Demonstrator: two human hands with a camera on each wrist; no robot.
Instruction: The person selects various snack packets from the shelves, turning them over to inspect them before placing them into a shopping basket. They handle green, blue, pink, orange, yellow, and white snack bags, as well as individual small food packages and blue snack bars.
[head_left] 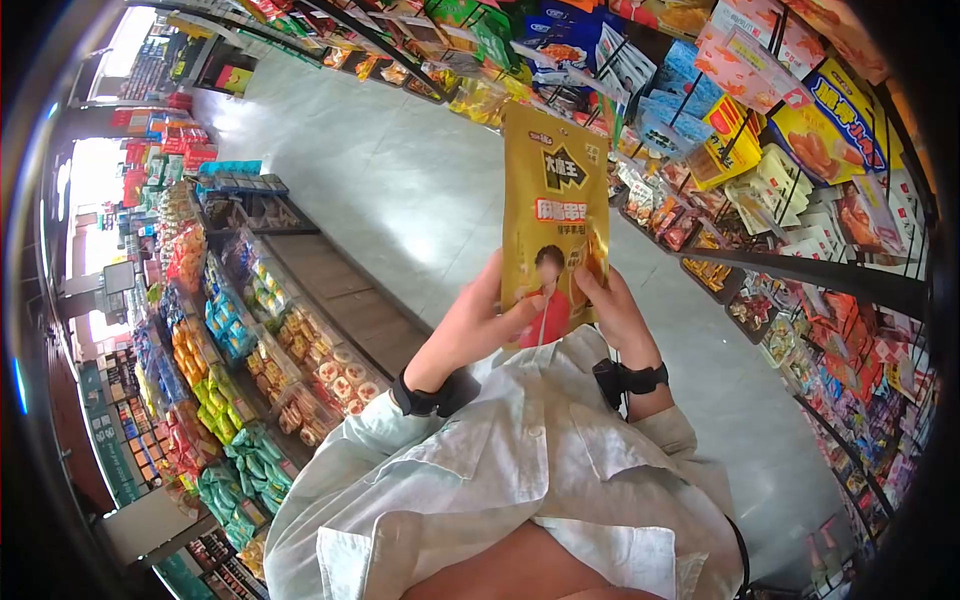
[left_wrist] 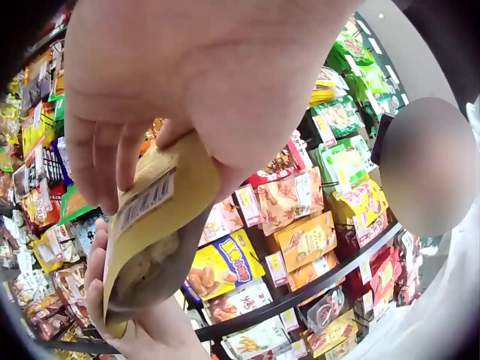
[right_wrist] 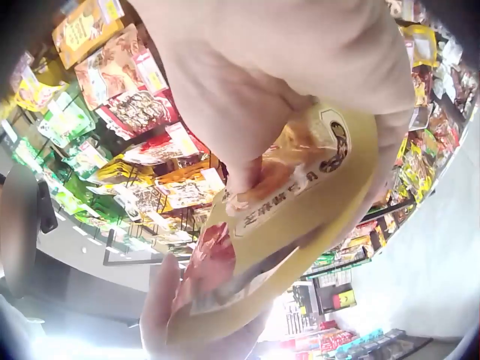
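A gold snack bag [head_left: 552, 205] with a black arrow logo and a printed figure in red is held up in front of the chest. My left hand [head_left: 470, 322] grips its lower left edge, thumb lying across the front. On the opposite edge, my right hand [head_left: 622, 318] pinches the bag with its thumb on the front. The left wrist view shows the bag's back with a barcode label [left_wrist: 148, 201] and a dark, clear-looking patch below it. In the right wrist view the printed front [right_wrist: 300, 196] bends slightly between both hands.
Racks of hanging snack packets [head_left: 830, 120] line the right side, with a dark rail [head_left: 830, 280] along them. At left stands a stepped shelf [head_left: 320, 265] with packaged goods. A grey tiled floor [head_left: 390, 130] runs between them.
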